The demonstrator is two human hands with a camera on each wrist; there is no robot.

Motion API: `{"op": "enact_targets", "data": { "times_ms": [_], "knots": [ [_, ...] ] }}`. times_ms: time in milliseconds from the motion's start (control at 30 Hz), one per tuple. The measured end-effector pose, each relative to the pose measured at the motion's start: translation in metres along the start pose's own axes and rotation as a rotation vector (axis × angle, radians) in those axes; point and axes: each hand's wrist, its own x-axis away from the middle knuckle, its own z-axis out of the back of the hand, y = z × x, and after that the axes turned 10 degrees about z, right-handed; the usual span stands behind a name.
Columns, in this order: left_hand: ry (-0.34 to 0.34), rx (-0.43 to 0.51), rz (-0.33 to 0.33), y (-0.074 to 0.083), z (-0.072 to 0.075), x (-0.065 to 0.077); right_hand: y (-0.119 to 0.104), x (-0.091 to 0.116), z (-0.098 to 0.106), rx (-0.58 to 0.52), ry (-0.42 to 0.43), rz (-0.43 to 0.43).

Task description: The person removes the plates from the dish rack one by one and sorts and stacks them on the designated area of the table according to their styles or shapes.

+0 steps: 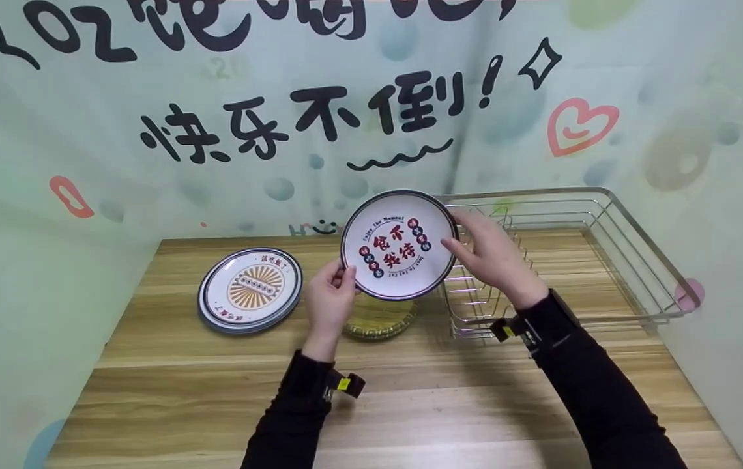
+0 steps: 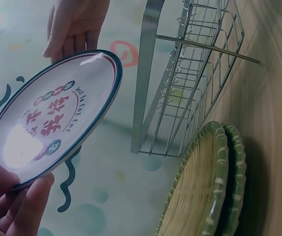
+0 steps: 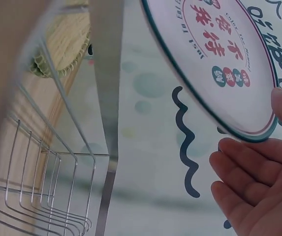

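Note:
A round white plate with a dark blue rim and red and dark lettering is held up, tilted, above the table. My left hand pinches its lower left edge, thumb on the front. At the right edge is my right hand, its thumb on the rim and its other fingers behind; the right wrist view shows those fingers fairly straight. Below the plate lies a round woven bamboo tray with a green rim, and the left wrist view shows a second green rim against it.
Left of the hands, several plates are stacked on the wood-grain table. A metal wire dish rack stands at the right, partly behind my right arm. A printed curtain rises behind the table.

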Motion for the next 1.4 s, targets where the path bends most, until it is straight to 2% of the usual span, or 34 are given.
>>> {"op": "enact_targets", "data": {
  "times_ms": [233, 600, 833, 1400],
  "knots": [
    [-0.011, -0.009, 0.018, -0.001, 0.008, -0.003, 0.002, 0.013, -0.004, 0.025, -0.044, 0.011],
    [0.042, -0.015, 0.05, -0.012, 0.025, -0.007, 0.002, 0.036, -0.007, 0.083, -0.075, 0.052],
    [0.063, -0.055, 0.072, -0.017, 0.04, -0.009, 0.005, 0.047, -0.009, 0.107, -0.079, 0.086],
    [0.112, -0.085, 0.224, -0.027, 0.068, -0.012, 0.002, 0.06, -0.012, 0.159, -0.098, 0.137]
  ]
}}
